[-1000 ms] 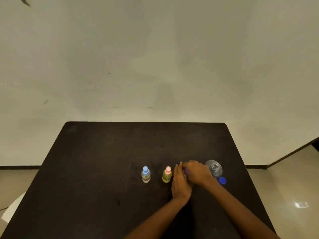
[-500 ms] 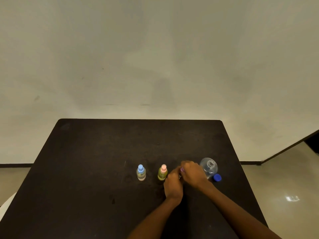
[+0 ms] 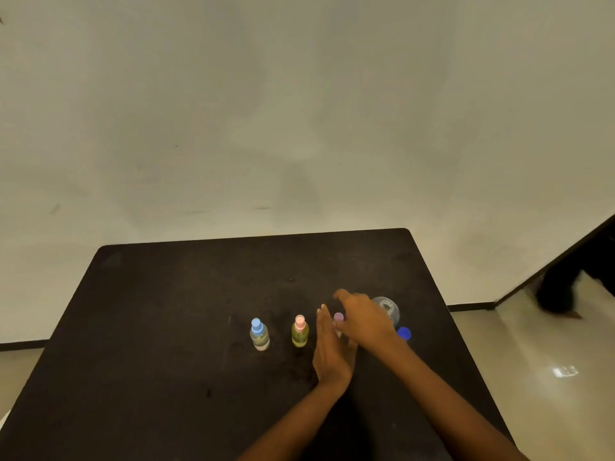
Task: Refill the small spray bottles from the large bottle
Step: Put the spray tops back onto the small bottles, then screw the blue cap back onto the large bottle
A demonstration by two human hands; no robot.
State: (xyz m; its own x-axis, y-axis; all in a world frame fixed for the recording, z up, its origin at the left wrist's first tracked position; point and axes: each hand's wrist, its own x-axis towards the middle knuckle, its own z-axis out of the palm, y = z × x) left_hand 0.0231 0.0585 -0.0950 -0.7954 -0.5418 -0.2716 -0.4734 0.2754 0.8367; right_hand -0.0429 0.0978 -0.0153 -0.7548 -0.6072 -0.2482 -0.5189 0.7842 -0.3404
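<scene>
The table filling the lower frame is matt black, faintly mottled. Left of centre, the first spray bottle has a light blue cap over clear liquid. The second spray bottle has a pink cap over yellow-green. A lilac cap shows between my left hand and right hand. The large bottle is colourless, and the loose cap is bright blue. The wall is off-white.

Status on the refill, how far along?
Looks done: blue-capped bottle and pink-capped bottle stand capped, liquid inside. In hand: purple-capped bottle, cap on, sits between the left hand and right hand, both open, neither clearly gripping. To do: large bottle is open, its blue cap lying on the table; recapping likely remains.
</scene>
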